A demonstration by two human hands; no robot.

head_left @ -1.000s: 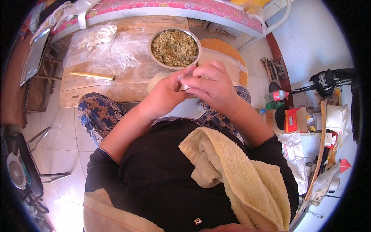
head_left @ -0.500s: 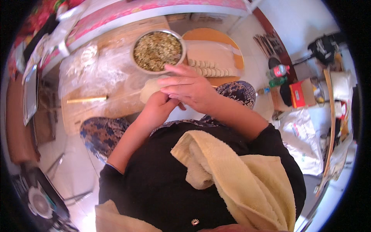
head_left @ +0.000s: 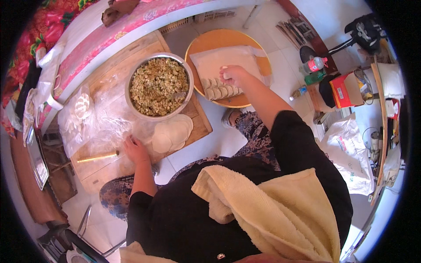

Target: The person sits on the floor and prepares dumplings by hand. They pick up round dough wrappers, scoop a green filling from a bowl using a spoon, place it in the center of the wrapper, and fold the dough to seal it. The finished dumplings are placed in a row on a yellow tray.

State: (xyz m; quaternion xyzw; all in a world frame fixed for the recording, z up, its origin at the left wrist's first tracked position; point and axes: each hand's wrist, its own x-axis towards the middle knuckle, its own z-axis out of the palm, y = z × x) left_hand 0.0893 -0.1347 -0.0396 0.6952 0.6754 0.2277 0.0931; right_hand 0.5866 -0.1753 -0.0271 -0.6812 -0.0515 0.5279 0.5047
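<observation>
My right hand (head_left: 235, 76) reaches over the round orange board, fingers closed on a pale dumpling that is mostly hidden by them. Just below it, rows of finished dumplings (head_left: 219, 91) line the near edge of a pale sheet (head_left: 215, 61) on that board. On the low wooden table, my left hand (head_left: 137, 150) rests with its fingers loosely apart, holding nothing. It lies between a rolling pin (head_left: 97, 156) and a fanned stack of round dough wrappers (head_left: 172, 133). A metal bowl (head_left: 191, 83) of chopped green-brown filling (head_left: 157, 85) stands behind the wrappers.
Crumpled clear plastic (head_left: 103, 127) covers part of the wooden table (head_left: 204, 125). A round white patterned thing (head_left: 83, 105) lies at its far left. Bottles (head_left: 315, 65), a red box (head_left: 344, 91) and a white bag (head_left: 348, 151) are on the right. A yellow towel (head_left: 272, 201) hangs over my chest.
My hands, earlier together in front of the bowl, have parted. The right one has moved out to the dumplings, the left one down to the table. The wrappers are now uncovered.
</observation>
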